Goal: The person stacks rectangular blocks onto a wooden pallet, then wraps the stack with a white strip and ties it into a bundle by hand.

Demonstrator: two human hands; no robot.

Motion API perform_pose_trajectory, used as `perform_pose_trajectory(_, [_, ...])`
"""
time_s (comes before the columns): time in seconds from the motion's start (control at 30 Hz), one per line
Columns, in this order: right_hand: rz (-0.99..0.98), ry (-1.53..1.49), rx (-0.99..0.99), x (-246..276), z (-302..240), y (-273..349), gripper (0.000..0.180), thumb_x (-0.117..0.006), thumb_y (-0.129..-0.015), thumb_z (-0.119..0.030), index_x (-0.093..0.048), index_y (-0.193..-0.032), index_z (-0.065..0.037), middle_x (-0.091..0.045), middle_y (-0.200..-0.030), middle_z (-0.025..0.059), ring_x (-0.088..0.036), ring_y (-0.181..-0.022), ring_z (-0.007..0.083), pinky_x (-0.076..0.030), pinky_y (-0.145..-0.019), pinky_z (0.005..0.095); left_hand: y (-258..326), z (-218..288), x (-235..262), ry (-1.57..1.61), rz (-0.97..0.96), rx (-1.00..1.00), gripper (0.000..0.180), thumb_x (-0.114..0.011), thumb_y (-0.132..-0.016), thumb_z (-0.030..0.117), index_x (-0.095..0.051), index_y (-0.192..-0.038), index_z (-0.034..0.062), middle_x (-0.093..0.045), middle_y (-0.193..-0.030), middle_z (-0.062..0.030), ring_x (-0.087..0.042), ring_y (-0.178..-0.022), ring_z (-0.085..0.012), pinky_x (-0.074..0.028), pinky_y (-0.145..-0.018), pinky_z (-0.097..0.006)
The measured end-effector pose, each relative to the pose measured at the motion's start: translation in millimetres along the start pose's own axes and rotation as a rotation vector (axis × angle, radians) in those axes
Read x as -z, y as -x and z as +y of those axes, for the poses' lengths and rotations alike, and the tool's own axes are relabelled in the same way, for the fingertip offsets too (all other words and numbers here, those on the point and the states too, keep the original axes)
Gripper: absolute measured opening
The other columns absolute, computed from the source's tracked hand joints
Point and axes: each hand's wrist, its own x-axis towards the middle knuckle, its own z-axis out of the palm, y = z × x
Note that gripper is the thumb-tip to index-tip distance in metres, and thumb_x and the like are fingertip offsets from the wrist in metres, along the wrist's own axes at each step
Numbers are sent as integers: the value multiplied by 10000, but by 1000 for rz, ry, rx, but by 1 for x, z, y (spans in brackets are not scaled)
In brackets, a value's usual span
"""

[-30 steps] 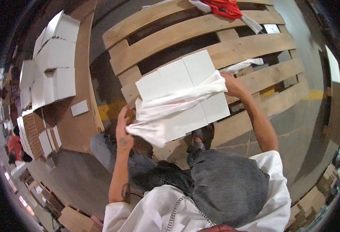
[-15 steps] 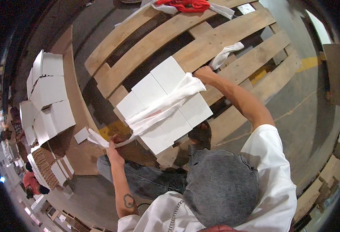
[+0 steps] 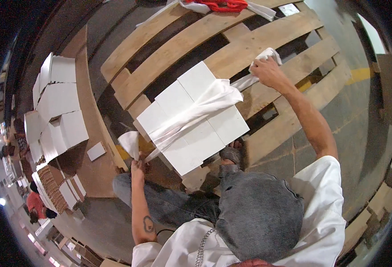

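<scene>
Across a block of several white boxes (image 3: 173, 104) on a wooden pallet (image 3: 238, 46) runs a long white cloth strip (image 3: 196, 111). The strip lies slantwise over their tops, bunched in folds. My left hand (image 3: 138, 168), just left of the boxes, is closed round one end, and a loose flap of cloth sticks up above the fist. Farther off to the right, my right hand (image 3: 268, 73) grips the other end, with cloth bunched at its fingers. Between this hand and the boxes the strip stretches over the pallet slats. The boxes' undersides are hidden.
Left of the pallet, stacked white boxes (image 3: 62, 102) stand on a brown board (image 3: 100, 178), beside a small white card (image 3: 96, 151). Red and white cloth (image 3: 220, 5) lies at the pallet's far edge. My bent knee (image 3: 260, 218) is close to the boxes. Another person (image 3: 35, 204) is far left.
My right hand has moved up and away from the boxes, now with the cloth end in its grip. The left end of the strip has flipped upward above my left hand.
</scene>
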Motion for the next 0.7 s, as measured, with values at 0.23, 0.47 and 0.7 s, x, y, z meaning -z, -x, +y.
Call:
perform_pose_trajectory(0.23, [231, -22, 108, -12, 18, 14, 107, -593, -818, -121, -657, -902, -108, -568, -1067, 106, -522, -1097, 259, -385, -908, 430, -37, -92, 57, -756, 71, -211, 284, -506, -901, 103, -561, -1148, -26, -606, -1088, -83, -576, -975, -246, -464, -829, -341])
perform_pose_trajectory(0.47, [199, -30, 104, -9, 16, 8, 127, -604, -837, -197, -651, -921, -114, -551, -1115, 116, -517, -1086, 268, -375, -916, 439, -93, -190, 135, -1565, 248, -765, 302, -506, -911, 154, -588, -1191, 78, -630, -1109, -125, -610, -969, -263, -501, -801, -345])
perform_pose_trajectory(0.7, [316, -38, 177, 17, 19, 27, 129, -629, -818, -180, -679, -794, -64, -554, -1145, 107, -483, -1066, 269, -307, -928, 439, -54, -79, 86, -862, 183, -315, 315, -488, -918, 166, -559, -1162, -21, -631, -998, -231, -620, -884, -355, -505, -762, -420])
